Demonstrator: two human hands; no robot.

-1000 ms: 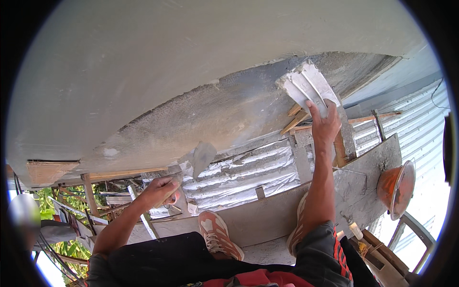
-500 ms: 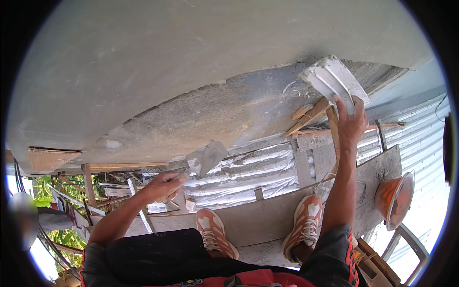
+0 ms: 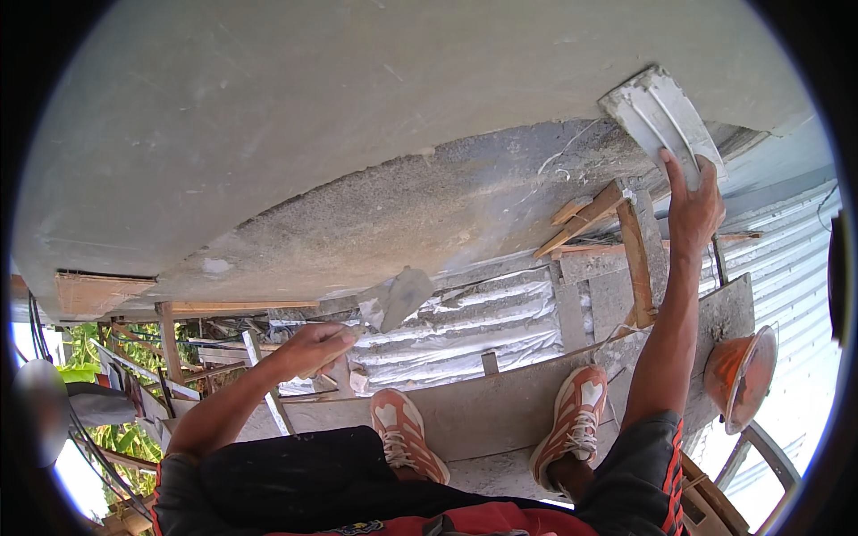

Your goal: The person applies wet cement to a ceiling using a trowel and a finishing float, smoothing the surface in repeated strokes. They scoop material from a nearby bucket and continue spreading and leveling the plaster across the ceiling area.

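My right hand grips a plastering float, a pale rectangular plate with raised ribs along its back. The float lies against the wall at the upper right, where smooth grey plaster meets a rough bare strip. Lower on the left, my left hand is closed round the handle of a pointing trowel. Its blade, coated in grey, points away to the right and stands apart from the wall, as far as I can see. The fingers hide most of the trowel's handle.
I stand on a plank of scaffolding. An orange bucket sits at its right end. Wooden braces rise between wall and plank. Corrugated metal sheets lie below. A person is at the far left.
My right hand has moved the float up and to the right along the wall. The trowel in my left hand has shifted slightly to the right.
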